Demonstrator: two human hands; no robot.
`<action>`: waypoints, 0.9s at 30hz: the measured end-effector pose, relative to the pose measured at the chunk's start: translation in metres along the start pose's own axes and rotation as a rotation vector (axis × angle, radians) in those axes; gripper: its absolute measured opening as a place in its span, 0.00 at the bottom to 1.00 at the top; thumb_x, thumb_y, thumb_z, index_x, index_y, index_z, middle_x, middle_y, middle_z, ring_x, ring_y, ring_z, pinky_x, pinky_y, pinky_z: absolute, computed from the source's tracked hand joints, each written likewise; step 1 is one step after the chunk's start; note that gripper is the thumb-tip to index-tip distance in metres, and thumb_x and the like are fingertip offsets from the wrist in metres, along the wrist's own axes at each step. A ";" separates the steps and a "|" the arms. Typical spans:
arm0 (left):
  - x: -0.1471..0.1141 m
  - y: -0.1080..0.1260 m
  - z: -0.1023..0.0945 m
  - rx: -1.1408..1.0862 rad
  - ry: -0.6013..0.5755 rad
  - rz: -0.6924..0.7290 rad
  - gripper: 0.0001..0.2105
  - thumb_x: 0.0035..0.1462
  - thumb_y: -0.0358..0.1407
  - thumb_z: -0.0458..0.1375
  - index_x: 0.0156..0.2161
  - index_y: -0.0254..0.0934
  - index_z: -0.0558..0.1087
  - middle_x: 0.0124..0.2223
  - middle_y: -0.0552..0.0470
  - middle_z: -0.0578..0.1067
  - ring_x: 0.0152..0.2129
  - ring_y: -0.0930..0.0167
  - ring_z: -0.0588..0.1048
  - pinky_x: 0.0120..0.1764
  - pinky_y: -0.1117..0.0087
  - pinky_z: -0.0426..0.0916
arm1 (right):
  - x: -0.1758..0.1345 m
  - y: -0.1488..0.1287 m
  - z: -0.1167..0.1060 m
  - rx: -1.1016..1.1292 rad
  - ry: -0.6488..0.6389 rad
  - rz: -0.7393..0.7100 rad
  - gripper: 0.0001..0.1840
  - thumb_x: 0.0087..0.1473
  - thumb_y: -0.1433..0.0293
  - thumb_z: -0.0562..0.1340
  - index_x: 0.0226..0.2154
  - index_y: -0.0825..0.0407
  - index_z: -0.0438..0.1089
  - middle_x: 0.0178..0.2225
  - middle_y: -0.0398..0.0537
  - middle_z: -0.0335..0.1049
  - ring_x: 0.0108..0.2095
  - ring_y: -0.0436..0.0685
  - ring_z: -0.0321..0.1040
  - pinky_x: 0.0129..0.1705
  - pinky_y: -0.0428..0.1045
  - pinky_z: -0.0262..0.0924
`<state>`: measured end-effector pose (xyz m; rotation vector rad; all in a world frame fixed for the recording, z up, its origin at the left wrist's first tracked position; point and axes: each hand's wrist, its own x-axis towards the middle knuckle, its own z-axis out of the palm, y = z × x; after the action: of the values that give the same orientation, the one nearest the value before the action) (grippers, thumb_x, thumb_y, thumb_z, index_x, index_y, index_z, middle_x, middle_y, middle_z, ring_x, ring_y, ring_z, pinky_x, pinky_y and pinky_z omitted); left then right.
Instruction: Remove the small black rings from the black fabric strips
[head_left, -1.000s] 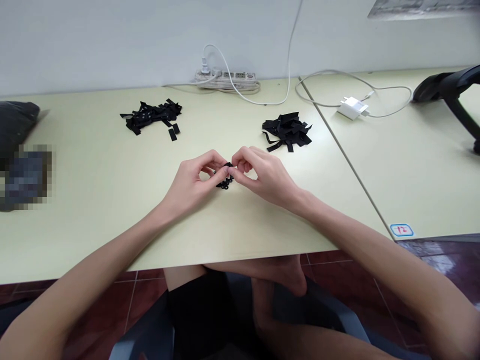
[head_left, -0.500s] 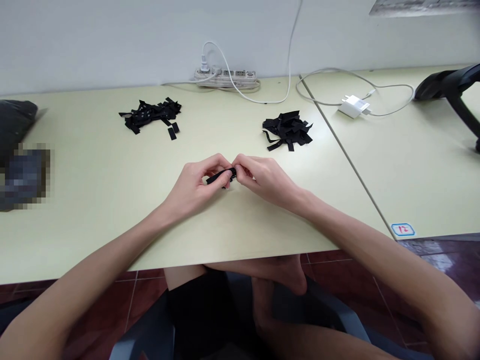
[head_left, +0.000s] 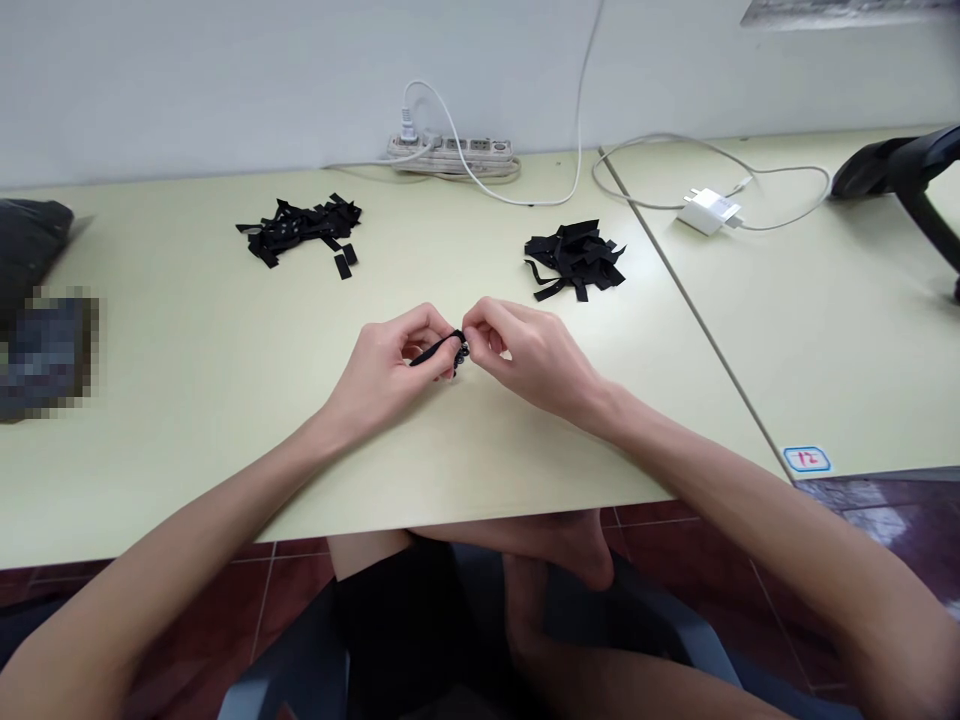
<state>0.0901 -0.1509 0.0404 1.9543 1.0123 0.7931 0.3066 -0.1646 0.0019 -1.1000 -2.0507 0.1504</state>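
My left hand is closed on a black fabric strip, pinching it between thumb and fingers. Small shiny dark bits show at the strip's right end, too small to name. My right hand pinches at that same end, its thumb and forefinger pressed together; what lies between those fingertips is hidden. Beyond the left hand lies a pile of short black strips, some with small shiny spots. A second pile of black strips sits beyond the right hand.
A white power strip rests against the wall with cables plugged in. To the right are a white charger and its looped cable. A black stand is at the far right, a dark bag at the far left.
My right fingertips have shifted slightly up and away from the left ones, and more of the shiny bits at the strip's end shows. Both piles stay put.
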 end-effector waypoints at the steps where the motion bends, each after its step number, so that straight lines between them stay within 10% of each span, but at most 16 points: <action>1: 0.000 0.000 0.000 0.018 -0.003 0.007 0.08 0.71 0.37 0.63 0.38 0.39 0.76 0.31 0.53 0.81 0.27 0.71 0.79 0.35 0.69 0.72 | 0.000 0.001 0.001 -0.011 -0.018 -0.021 0.09 0.74 0.74 0.56 0.39 0.50 0.69 0.33 0.45 0.75 0.30 0.51 0.65 0.32 0.49 0.52; 13: -0.003 -0.007 0.001 0.127 -0.068 0.104 0.08 0.77 0.37 0.59 0.42 0.39 0.75 0.33 0.55 0.82 0.28 0.73 0.79 0.35 0.71 0.71 | 0.001 0.005 -0.003 -0.065 -0.178 -0.052 0.12 0.76 0.73 0.53 0.39 0.50 0.67 0.32 0.47 0.73 0.31 0.53 0.63 0.34 0.50 0.50; 27: 0.000 -0.006 -0.001 -0.032 -0.079 0.068 0.08 0.77 0.39 0.62 0.43 0.39 0.77 0.34 0.52 0.83 0.32 0.69 0.82 0.37 0.68 0.74 | 0.007 0.000 -0.005 0.398 -0.209 0.269 0.08 0.68 0.72 0.59 0.34 0.47 0.64 0.25 0.37 0.65 0.26 0.49 0.57 0.32 0.47 0.52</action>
<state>0.0869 -0.1486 0.0360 1.9855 0.8855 0.7595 0.3076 -0.1601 0.0094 -1.1334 -1.9260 0.8026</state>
